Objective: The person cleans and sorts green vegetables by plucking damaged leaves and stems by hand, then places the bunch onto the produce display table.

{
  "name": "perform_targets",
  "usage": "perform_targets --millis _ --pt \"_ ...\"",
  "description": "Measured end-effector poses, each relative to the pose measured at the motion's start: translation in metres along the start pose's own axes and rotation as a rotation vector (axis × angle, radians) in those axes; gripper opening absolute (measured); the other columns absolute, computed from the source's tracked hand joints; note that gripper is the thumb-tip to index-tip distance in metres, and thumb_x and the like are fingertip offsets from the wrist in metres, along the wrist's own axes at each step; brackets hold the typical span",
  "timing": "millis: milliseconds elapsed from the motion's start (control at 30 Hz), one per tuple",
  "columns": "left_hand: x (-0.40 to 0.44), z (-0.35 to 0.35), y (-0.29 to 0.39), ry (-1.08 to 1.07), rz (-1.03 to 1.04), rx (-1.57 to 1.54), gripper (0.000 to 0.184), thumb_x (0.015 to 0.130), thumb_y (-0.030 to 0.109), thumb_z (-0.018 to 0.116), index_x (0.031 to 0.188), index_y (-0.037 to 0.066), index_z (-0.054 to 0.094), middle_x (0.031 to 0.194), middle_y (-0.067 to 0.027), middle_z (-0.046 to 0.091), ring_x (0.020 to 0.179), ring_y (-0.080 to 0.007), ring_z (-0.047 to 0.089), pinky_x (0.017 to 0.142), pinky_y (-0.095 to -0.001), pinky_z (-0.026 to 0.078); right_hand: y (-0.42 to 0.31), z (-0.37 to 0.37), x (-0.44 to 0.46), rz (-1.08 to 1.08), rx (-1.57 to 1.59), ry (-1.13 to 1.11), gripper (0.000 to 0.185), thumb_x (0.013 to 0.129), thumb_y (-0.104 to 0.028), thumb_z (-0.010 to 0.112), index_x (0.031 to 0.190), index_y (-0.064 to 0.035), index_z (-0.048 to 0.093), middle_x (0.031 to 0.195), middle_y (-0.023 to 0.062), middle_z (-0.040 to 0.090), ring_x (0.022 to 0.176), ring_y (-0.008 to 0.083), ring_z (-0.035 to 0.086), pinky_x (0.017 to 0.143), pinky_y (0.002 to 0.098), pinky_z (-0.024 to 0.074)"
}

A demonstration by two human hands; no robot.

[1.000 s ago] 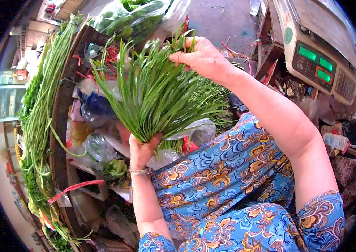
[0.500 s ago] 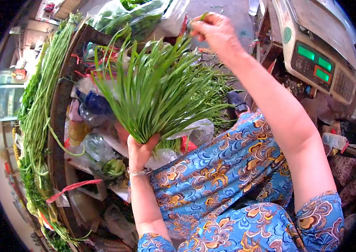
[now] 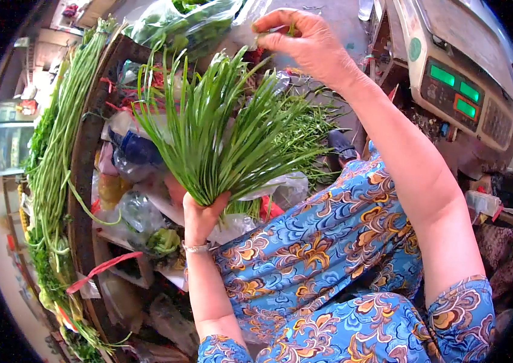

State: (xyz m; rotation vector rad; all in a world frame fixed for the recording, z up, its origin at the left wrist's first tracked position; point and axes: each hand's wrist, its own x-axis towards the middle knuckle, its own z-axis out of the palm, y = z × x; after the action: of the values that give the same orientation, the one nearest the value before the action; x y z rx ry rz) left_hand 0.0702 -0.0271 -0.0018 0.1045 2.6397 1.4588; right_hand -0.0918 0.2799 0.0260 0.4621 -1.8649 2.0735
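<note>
1. A fanned bunch of long green leaves [image 3: 214, 127] is held at the middle of the frame, its blades spread toward the top and its base gathered low.
2. The base is gripped by the left hand [image 3: 202, 215], whose fingers are closed around it.
3. The right hand [image 3: 314, 48] is raised at the upper middle, just above the leaf tips and apart from them. Its fingers are bent, and a small green scrap [image 3: 292, 28] is seen among them; whether it is pinched cannot be told.
4. The bunch is judged to be light, springy near the base and limp toward the tips; the blades could be creased or bruised if squeezed, and may be slippery if damp.
5. It is best held low, where the blades are drawn together; single blades are better taken by their tips.
6. Loose green stalks [image 3: 317, 118] are strewn right of the bunch, long beans [image 3: 75, 145] are laid along the left of the frame, and a scale [image 3: 468, 78] is seen at the upper right.
</note>
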Motion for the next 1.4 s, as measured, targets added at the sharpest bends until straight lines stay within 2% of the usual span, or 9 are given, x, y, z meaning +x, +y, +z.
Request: perform_targets --millis 67,233,467,533,733,800,833,1233,1400 --pt "-0.001 0.001 -0.001 0.004 -0.012 -0.018 0.022 0.075 -0.003 0.068 0.097 -0.002 0.066 0.092 -0.0064 0.07 0.081 -0.0138 0.063 0.076 -0.0281 0.049 -0.009 0.006 -0.005 0.003 -0.178 -0.138 0.02 0.081 -0.014 0.07 0.099 -0.0082 0.069 0.081 0.0017 0.066 0.074 0.0075 0.059 0.071 0.0236 0.0492" --pt "-0.002 0.004 -0.001 -0.008 -0.025 -0.051 0.024 0.075 -0.004 0.069 0.098 -0.002 0.065 0.092 -0.005 0.069 0.081 -0.0132 0.063 0.075 -0.0278 0.05 0.001 0.025 -0.016 -0.143 -0.22 -0.28 0.026 0.078 -0.014 0.069 0.102 -0.0042 0.066 0.09 0.0129 0.068 0.085 0.0259 0.066 0.079 0.0347 0.0499" --pt "-0.002 0.004 0.008 0.043 -0.078 -0.254 0.023 0.076 -0.006 0.067 0.098 0.0 0.066 0.093 -0.0006 0.068 0.081 -0.0094 0.061 0.073 -0.0252 0.049 -0.004 0.021 -0.02 0.051 -0.177 -0.299 0.017 0.078 -0.012 0.063 0.091 -0.0028 0.067 0.081 0.0149 0.067 0.077 0.0275 0.066 0.073 0.0359 0.0508" --pt "-0.002 0.001 0.003 0.061 -0.138 -0.312 0.024 0.076 -0.006 0.067 0.099 0.0 0.066 0.094 -0.0008 0.068 0.082 -0.0098 0.061 0.074 -0.0254 0.05 -0.004 0.02 -0.024 -0.142 -0.527 -0.308 0.013 0.083 -0.008 0.062 0.095 -0.0013 0.064 0.075 0.0057 0.065 0.07 0.0083 0.058 0.067 0.0258 0.0487" --pt "-0.002 0.003 0.009 0.091 -0.129 -0.297 0.026 0.075 -0.006 0.068 0.101 0.0 0.066 0.096 -0.0017 0.068 0.084 -0.0114 0.062 0.077 -0.0261 0.05 -0.005 0.014 -0.012 -0.078 -0.465 0.002 0.013 0.085 -0.009 0.06 0.094 -0.0019 0.066 0.074 0.0047 0.066 0.062 0.0097 0.061 0.059 0.0238 0.049" --pt "-0.002 0.002 0.009 0.092 -0.119 -0.303 0.027 0.075 -0.006 0.069 0.101 0.0 0.065 0.096 -0.002 0.068 0.085 -0.0117 0.062 0.078 -0.0264 0.05 -0.009 0.001 -0.004 0.258 0.042 0.06 0.014 0.085 -0.011 0.058 0.091 -0.0018 0.066 0.075 0.0077 0.067 0.066 0.0169 0.065 0.061 0.0312 0.051" --pt "-0.002 0.002 0.008 0.091 -0.109 -0.308 0.028 0.075 -0.006 0.069 0.102 0.0 0.065 0.097 -0.0023 0.068 0.085 -0.012 0.062 0.078 -0.0266 0.05 -0.011 -0.002 -0.004 0.233 0.061 -0.005 0.015 0.088 -0.01 0.057 0.094 -0.0014 0.066 0.075 0.0023 0.065 0.065 0.0089 0.06 0.059 0.0266 0.0493" --pt "-0.005 0.004 0.009 -0.024 -0.158 -0.341 0.038 0.07 -0.009 0.07 0.106 -0.001 0.063 0.1 -0.006 0.068 0.09 -0.0173 0.063 0.084 -0.032 0.05 0.006 0.025 -0.018 0.049 -0.266 -0.275 0.029 0.088 -0.004 0.056 0.117 -0.0028 0.06 0.077 -0.0017 0.06 0.073 0.0049 0.053 0.071 0.0231 0.0461" --pt "-0.007 0.005 0.007 -0.078 -0.151 -0.324 0.041 0.069 -0.008 0.07 0.109 -0.001 0.061 0.102 -0.0055 0.067 0.091 -0.0165 0.063 0.084 -0.0308 0.05 0.012 0.023 -0.02 -0.173 -0.626 -0.244 0.023 0.085 -0.007 0.057 0.107 -0.0045 0.061 0.079 0.0173 0.061 0.073 0.0295 0.06 0.071 0.0374 0.0487"
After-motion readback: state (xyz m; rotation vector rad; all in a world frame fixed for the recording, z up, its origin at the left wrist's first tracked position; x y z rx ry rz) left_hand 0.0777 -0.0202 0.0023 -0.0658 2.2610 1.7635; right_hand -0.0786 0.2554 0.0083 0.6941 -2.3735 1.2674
